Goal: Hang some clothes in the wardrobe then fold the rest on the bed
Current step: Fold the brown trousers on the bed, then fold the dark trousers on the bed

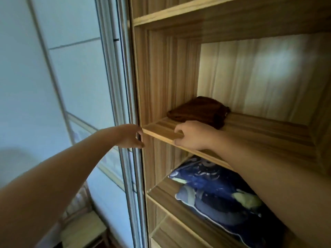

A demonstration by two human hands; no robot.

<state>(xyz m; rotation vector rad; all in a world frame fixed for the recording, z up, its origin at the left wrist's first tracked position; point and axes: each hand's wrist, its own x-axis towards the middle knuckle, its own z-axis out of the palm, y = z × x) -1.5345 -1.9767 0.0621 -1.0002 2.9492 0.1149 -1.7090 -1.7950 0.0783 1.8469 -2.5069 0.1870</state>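
The wardrobe (161, 72) is standing open, its wood-grain shelf (159, 130) carrying a folded brown garment (198, 111) near the left wall. The right hand (193, 136) is gripping the shelf's front edge, thumb beneath, just in front of the garment. The left hand (132, 136) is curling its fingers round the frosted sliding door's (53, 86) edge. A blue patterned pillow (220, 194) is lying one shelf below.

The left hand (133, 136) and right hand (192, 136) are bare; both forearms (53, 176) show uncovered skin right to the frame's edge, blurred close to the camera.
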